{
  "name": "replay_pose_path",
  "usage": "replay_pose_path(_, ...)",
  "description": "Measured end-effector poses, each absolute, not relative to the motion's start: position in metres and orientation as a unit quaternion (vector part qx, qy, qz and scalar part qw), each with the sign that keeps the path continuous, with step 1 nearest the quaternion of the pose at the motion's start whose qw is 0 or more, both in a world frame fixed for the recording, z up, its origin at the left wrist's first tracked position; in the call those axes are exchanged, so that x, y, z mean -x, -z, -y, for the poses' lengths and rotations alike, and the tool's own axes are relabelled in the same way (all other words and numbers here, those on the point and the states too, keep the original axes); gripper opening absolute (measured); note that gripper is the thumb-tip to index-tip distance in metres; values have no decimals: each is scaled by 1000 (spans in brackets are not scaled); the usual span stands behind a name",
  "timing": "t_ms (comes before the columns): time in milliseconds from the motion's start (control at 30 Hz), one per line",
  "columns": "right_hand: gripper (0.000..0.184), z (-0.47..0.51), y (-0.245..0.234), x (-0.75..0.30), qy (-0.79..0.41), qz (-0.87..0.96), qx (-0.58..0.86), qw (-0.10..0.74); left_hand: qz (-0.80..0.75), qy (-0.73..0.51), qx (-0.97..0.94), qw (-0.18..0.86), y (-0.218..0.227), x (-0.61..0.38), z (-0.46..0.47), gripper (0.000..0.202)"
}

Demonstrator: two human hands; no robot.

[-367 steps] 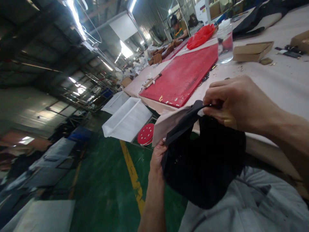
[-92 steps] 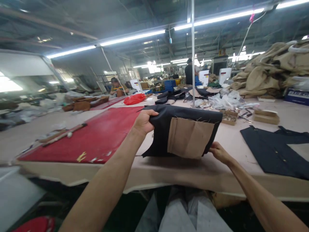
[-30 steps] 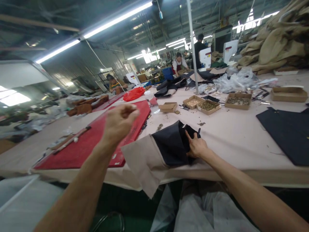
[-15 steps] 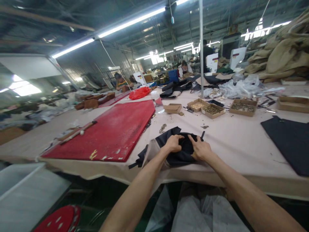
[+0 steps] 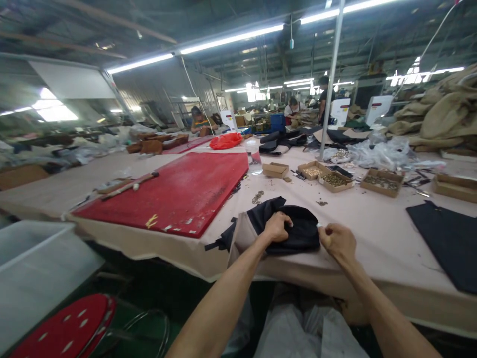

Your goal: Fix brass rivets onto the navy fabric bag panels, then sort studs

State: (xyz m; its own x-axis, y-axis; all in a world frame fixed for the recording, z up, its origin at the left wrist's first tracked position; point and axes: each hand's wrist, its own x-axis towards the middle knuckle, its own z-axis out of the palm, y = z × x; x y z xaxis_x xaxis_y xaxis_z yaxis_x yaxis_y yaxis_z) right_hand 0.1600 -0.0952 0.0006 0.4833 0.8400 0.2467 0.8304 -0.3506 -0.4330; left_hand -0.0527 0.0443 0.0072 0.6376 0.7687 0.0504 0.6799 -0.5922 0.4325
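Note:
A black bag (image 5: 303, 238) with a beige lining (image 5: 244, 232) lies bunched at the table's front edge, its rounded mouth facing up. Inside that mouth, my left hand (image 5: 278, 227) is closed on the near side of the material, fingers curled. At the bag's right rim, my right hand (image 5: 338, 242) pinches the edge between thumb and fingers; a small white spot shows at its fingertip, too small to identify. Black straps (image 5: 219, 241) stick out to the left from under the lining. The far inside of the bag is in shadow.
A red board (image 5: 171, 189) carrying a hammer (image 5: 130, 187) lies left. Cardboard boxes of metal fittings (image 5: 336, 180) stand behind the bag, near a metal pole (image 5: 331, 84). A flat black panel (image 5: 443, 236) lies right. A red stool (image 5: 70, 328) stands below left. Other people work farther back.
My right hand has moved from inside the bag's mouth out to its right rim. The mouth is now spread wider and rounder. My left hand stays inside. The camera view has shifted left.

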Motion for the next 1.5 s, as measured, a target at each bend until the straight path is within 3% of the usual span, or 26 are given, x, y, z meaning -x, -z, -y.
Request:
replay_pose_path(100, 50, 97, -4, -161, -74, 523, 831, 174, -429, -108, -876, 193, -8, 49, -43, 45)
replay_pose_path(167, 42, 99, -3, -159, -70, 548, 816, 167, -436, -109, -874, 184, -7, 47, -41, 44)
replay_pose_path(233, 35, 101, 2, -158, -29, 594, 778, 201, -438, -119, -872, 183, -6, 46, -41, 43)
replay_pose_path(300, 43, 98, 10, -158, -6, 656, 712, 250, -429, -131, -869, 209, -4, 47, -41, 44)
replay_pose_path(467, 38, 72, 34, -165, -106, 710, 618, 321, -412, -115, -844, 323, -6, 49, -45, 53)
replay_pose_path(633, 29, 50, 47, -168, -157, 687, 625, 336, -414, -115, -824, 370, -10, 47, -46, 45)
replay_pose_path(833, 23, 38, 53, -170, -195, 648, 654, 338, -430, -125, -819, 359, -11, 42, -47, 23)
replay_pose_path(1100, 11, 21, 52, -172, -235, 636, 672, 299, -460, -131, -824, 305, -11, 40, -44, 23)
replay_pose_path(1267, 15, 12, 47, -173, -259, 611, 704, 253, -515, -119, -812, 248, -11, 29, -44, 18)
replay_pose_path(1500, 10, 2, 34, -171, -286, 593, 727, 194, -550, -45, -797, 245, -15, 14, -58, 19)
